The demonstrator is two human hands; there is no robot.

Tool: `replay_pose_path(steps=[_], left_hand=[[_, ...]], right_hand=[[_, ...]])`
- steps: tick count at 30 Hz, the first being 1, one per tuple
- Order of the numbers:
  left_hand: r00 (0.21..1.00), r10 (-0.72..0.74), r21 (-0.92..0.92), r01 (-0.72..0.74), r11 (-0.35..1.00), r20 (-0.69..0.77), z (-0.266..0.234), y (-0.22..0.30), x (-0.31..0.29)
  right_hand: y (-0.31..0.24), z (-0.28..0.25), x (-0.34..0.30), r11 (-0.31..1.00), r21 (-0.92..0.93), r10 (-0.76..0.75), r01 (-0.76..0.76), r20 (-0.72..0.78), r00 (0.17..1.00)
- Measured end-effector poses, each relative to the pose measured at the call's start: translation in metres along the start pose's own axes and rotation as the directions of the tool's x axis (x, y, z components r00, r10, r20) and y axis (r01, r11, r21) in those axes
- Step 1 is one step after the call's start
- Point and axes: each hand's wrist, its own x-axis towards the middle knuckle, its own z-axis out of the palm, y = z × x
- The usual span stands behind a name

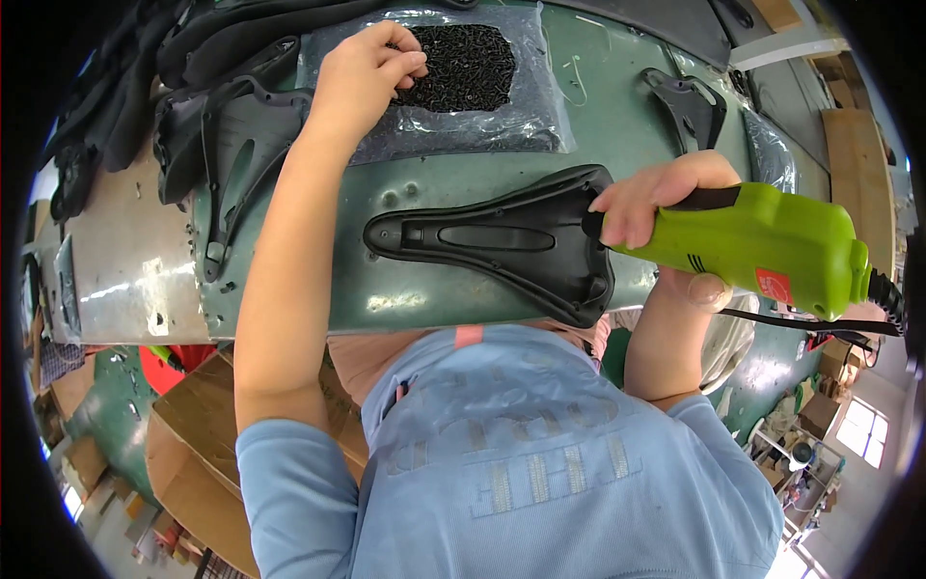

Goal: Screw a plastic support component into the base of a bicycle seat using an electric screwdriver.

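Note:
My right hand (pixel 661 198) is wrapped around a green electric screwdriver (pixel 796 241), whose nose points left at the wide end of a black bicycle saddle (pixel 497 237). The saddle lies upside down on the green bench, narrow tip to the left; the screwdriver's bit is hidden by my fingers and the saddle's edge. Farther off, my left hand (pixel 367 75) is closed in a pinch at the left side of a heap of small black screws (pixel 470 68). Whatever the fingertips hold is too small to make out. The screws lie on a clear plastic bag (pixel 482 137).
Black saddle base frames lie at the left (pixel 236 159) and at the far right (pixel 690 108). Dark padded saddle parts (pixel 116 125) are piled at the far left. A black cable (pixel 887 294) runs from the screwdriver. Below the bench at left stands an open cardboard box (pixel 198 444).

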Motion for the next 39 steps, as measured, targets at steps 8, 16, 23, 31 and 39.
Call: replay_pose_path(steps=[8,16,23,31,39], left_hand=[[0.932,0.361,-0.118,-0.355,0.928,0.032,0.017,0.030,-0.131],[0.804,0.563,-0.232,-0.594,0.770,-0.191,0.032,0.022,-0.162],[0.770,0.627,-0.122,-0.638,0.760,-0.120,0.023,0.023,-0.162],[0.823,0.553,0.090,-0.546,0.833,-0.127,0.025,0.031,-0.170],[0.990,-0.010,0.305,0.052,0.951,-0.140,-0.011,0.020,-0.158]], right_hand=[[-0.016,-0.026,0.005,0.956,0.264,-0.086,0.127,-0.162,0.983],[-0.018,0.013,0.044,0.766,0.637,-0.060,0.089,-0.068,0.996],[-0.007,0.023,0.046,0.779,0.626,-0.111,0.035,0.083,0.990],[-0.006,0.044,0.041,0.847,0.524,-0.171,0.093,0.102,0.980],[0.015,0.037,0.057,0.773,0.626,-0.051,0.098,-0.093,0.994]])
